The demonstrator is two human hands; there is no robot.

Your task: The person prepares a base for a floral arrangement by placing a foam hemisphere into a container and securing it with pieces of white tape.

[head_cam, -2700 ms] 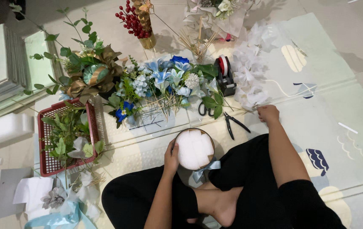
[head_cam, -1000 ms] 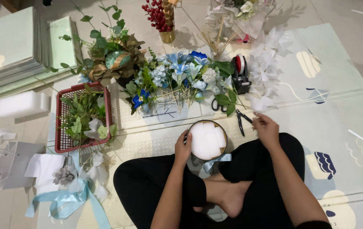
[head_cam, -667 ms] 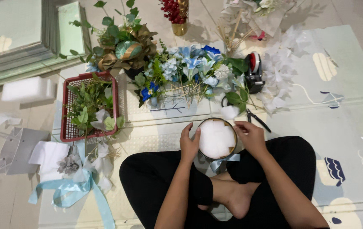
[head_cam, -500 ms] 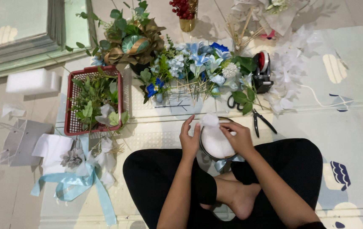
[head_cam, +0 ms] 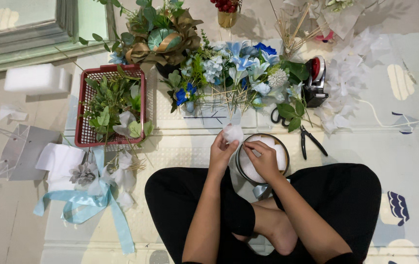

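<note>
Looking down from the head camera: the person sits cross-legged on the floor mat (head_cam: 395, 161), a round bowl (head_cam: 263, 159) filled with white foam resting just in front of the crossed legs, close enough to work on without leaning. The left hand (head_cam: 221, 154) pinches a small white flower (head_cam: 233, 133) just above the bowl's rim, fingers closed on it. The right hand (head_cam: 264, 159) lies over the foam, fingers curled down onto it, seemingly to steady it. Supplies fan out within reach: a red basket (head_cam: 85, 142) of greenery, blue flowers (head_cam: 239, 66), pliers (head_cam: 312, 142), light blue ribbon (head_cam: 85, 208).
</note>
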